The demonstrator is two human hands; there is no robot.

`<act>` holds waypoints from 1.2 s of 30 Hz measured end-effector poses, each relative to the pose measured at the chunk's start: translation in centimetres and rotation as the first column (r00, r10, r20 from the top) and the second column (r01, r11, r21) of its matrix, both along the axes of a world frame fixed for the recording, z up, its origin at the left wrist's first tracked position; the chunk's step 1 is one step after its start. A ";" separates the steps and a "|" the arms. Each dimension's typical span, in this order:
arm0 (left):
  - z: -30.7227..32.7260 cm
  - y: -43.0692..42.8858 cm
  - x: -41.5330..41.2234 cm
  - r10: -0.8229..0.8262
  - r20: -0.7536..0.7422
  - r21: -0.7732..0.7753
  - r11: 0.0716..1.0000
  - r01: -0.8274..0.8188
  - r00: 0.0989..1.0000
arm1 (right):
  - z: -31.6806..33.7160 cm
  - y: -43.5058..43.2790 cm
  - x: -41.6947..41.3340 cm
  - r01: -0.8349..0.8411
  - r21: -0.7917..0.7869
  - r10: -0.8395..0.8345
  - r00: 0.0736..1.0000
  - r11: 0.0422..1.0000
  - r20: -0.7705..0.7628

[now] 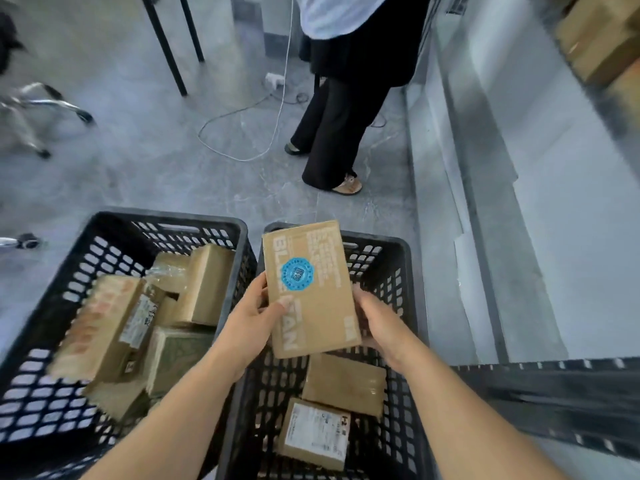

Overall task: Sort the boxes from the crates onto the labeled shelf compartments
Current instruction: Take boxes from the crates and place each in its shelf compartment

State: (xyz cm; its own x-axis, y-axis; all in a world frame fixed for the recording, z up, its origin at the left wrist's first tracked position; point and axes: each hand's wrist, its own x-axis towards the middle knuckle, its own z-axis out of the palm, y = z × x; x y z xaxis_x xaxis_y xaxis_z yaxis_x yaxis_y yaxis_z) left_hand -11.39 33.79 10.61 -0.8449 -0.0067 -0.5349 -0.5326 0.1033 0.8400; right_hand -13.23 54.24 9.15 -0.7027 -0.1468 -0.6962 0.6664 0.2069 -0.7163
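Both my hands hold a flat cardboard box (311, 289) with a round blue sticker and white lettering above the right black crate (408, 271). My left hand (252, 320) grips its left edge, thumb on the top face. Its lower right corner sits in the grip of my right hand (377, 323). Two more boxes lie in that crate: a plain one (346, 382) and one with a white label (315, 434). The left black crate (114, 230) holds several cardboard boxes (110, 327).
A person in black trousers (332, 133) stands just beyond the crates, with a white cable (239, 116) looped on the grey floor. A metal shelf (519, 202) runs along the right, with cardboard boxes (602, 39) at its top right. Chair legs (41, 109) stand at the far left.
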 end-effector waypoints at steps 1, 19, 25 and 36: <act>1.1 -0.4 0.2 0.000 -0.023 -0.015 1.000 -0.001 1.000 | 1.0 -0.3 0.4 -0.006 -0.004 0.006 1.000 1.000 -0.015; 15.1 -1.5 3.4 -0.256 -0.148 -0.274 0.939 0.209 0.955 | 16.3 -3.1 7.5 0.167 0.105 -0.101 0.882 0.980 -0.459; 17.1 -2.0 3.6 -0.247 -0.292 0.178 0.935 0.306 0.924 | 19.1 -2.1 9.6 0.270 -0.011 -0.240 0.834 0.963 -0.497; 18.3 0.9 4.3 -0.296 -0.300 0.374 0.838 0.398 0.907 | 20.3 0.5 14.0 0.390 -0.336 -0.500 0.785 0.857 -0.366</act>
